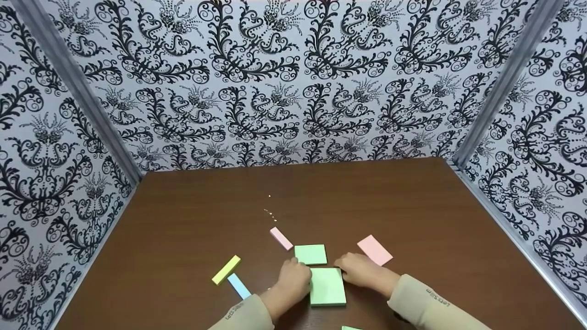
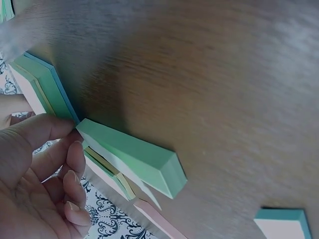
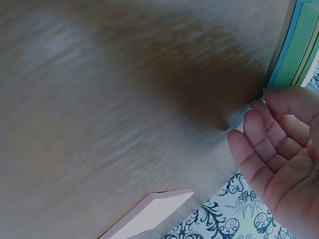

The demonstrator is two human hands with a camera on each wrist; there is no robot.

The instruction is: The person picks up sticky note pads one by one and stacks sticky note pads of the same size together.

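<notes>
A square stack of sticky notes (image 1: 327, 288), green on top, lies between my two hands in the head view. My left hand (image 1: 294, 278) holds its left side near the far corner. In the left wrist view, thumb and forefinger pinch the corner of this layered green, yellow and blue stack (image 2: 47, 82). My right hand (image 1: 360, 269) grips the opposite far corner, thumb on the stack's edge (image 3: 294, 55) in the right wrist view and the other fingers curled. Just beyond is a smaller green sticky-note pad (image 1: 311, 254); the left wrist view shows a loose sheet at its side.
A pink strip pad (image 1: 281, 238) lies beyond the left hand, a pink pad (image 1: 375, 250) beyond the right. Yellow (image 1: 226, 269) and blue (image 1: 239, 286) strip pads lie at left. Another green piece (image 1: 352, 328) shows at the bottom edge. Patterned walls surround the brown table (image 1: 206, 206).
</notes>
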